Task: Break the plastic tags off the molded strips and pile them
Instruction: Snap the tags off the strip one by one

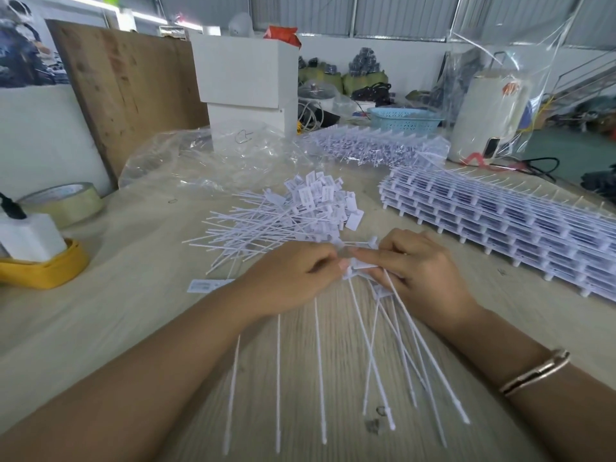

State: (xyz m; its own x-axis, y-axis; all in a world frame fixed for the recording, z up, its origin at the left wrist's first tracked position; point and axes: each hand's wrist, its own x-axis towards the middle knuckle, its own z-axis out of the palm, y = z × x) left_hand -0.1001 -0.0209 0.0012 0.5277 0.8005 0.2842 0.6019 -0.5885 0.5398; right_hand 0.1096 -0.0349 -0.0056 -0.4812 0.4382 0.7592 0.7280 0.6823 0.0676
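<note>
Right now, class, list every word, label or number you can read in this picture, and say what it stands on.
None can be read.
Pile of broken-off tags: printed lines, too small and blurred.
Loose label on the table: print blurred.
Stacked molded strips: dark print, unreadable.
Tape roll: no legible text.

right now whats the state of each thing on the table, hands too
left hand: pinching the strip
right hand: pinching the strip
molded strip: held between both hands, tails toward the person
tag pile: loose heap
stacked strips: flat layers, unbroken
tape roll: lying flat
blue basket: upright
</note>
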